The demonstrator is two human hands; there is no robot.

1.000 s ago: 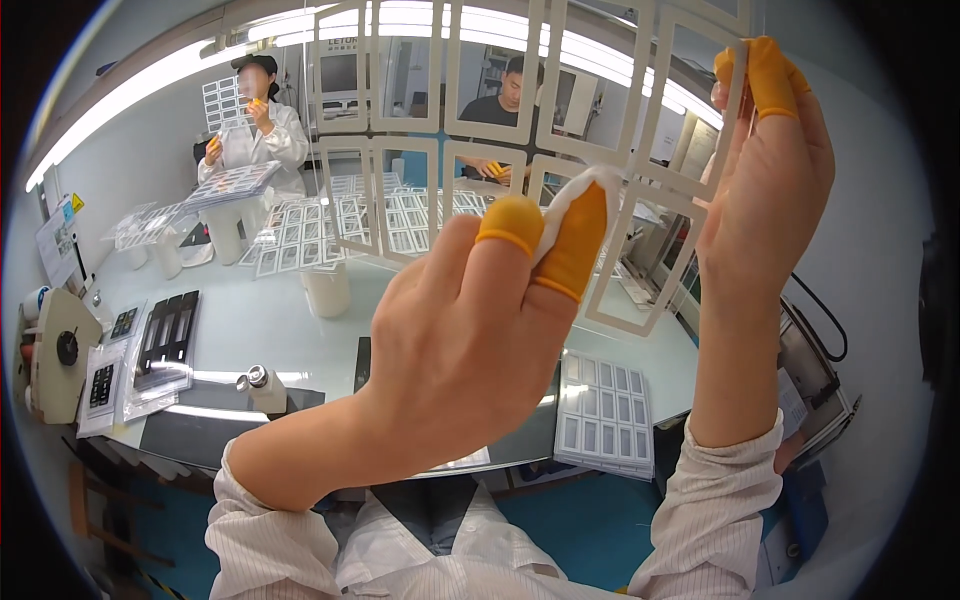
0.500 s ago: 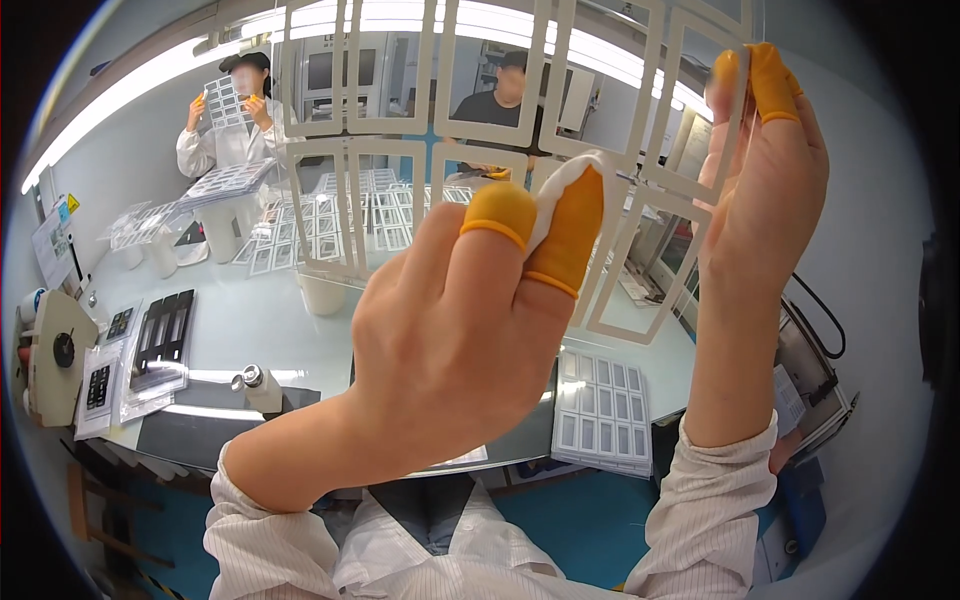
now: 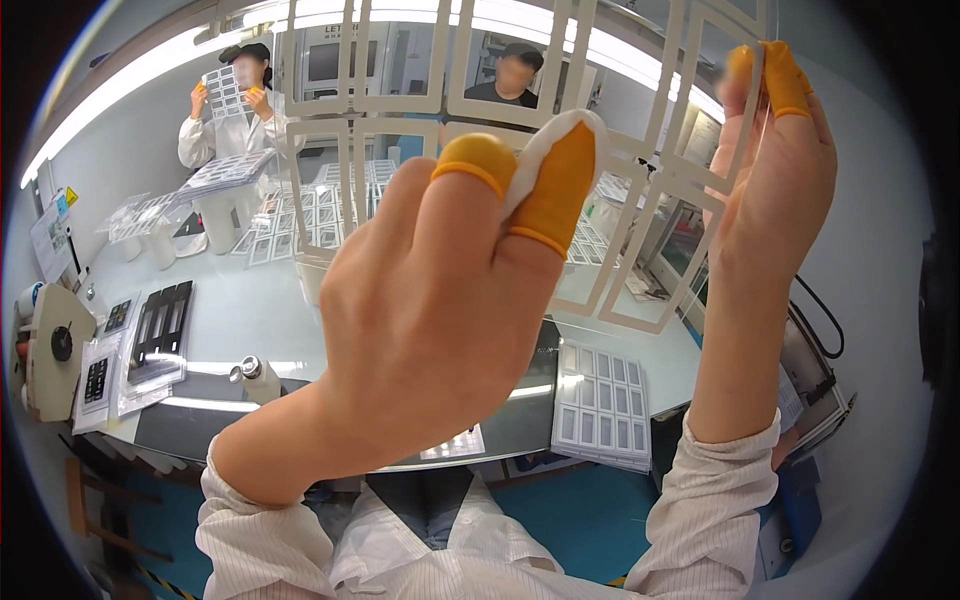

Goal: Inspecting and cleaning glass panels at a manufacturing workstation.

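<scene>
A large clear sheet printed with white rectangular frames (image 3: 400, 103) is held up before me, tilted. My right hand (image 3: 775, 195) grips its right edge between thumb and fingers, which wear orange-yellow finger cots. In front of the sheet is my left hand (image 3: 420, 290), closed, its thumb and forefinger also in finger cots. A folded white wiping cloth (image 3: 527, 165) is pinched in it, its edge showing around the forefinger. Whether the cloth touches the sheet I cannot tell. Part of the sheet is hidden behind my left hand.
A metal-capped bottle (image 3: 258, 380) stands near the table's front edge. A stack of framed sheets (image 3: 600, 410) lies right of it, black panels (image 3: 163, 325) at left. More framed sheets (image 3: 285, 225) cover the far side. A co-worker (image 3: 225, 125) holds up a sheet; another person (image 3: 510, 85) is opposite.
My left hand with the cloth has moved left and slightly up across the sheet. The sheet and my right hand have shifted slightly right. The person opposite appears farther right and lower.
</scene>
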